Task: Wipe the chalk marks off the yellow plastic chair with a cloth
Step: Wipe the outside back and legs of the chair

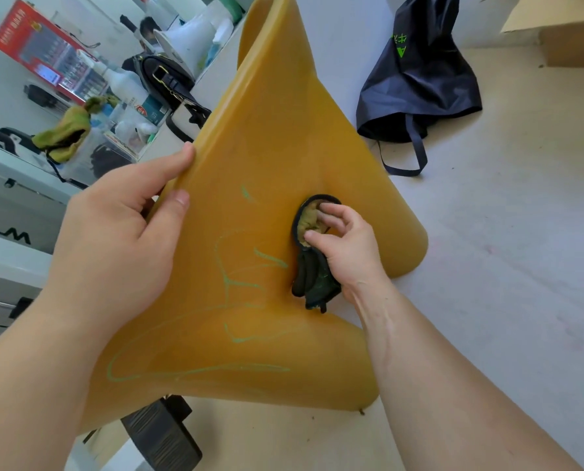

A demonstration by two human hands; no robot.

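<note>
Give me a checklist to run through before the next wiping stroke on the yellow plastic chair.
1. Chair steadied: the left hand grips the edge of the yellow plastic chair. Ok.
2. Cloth held: the right hand pinches the bunched dark and olive cloth. Ok.
3. Cloth against the surface: it appears pressed to the chair. Ok.
4. Chalk cleared: green chalk marks show to the left of the cloth and below it. Not ok.
5. Clean cloth face turned to the chair: hidden underneath. Cannot tell.
</note>
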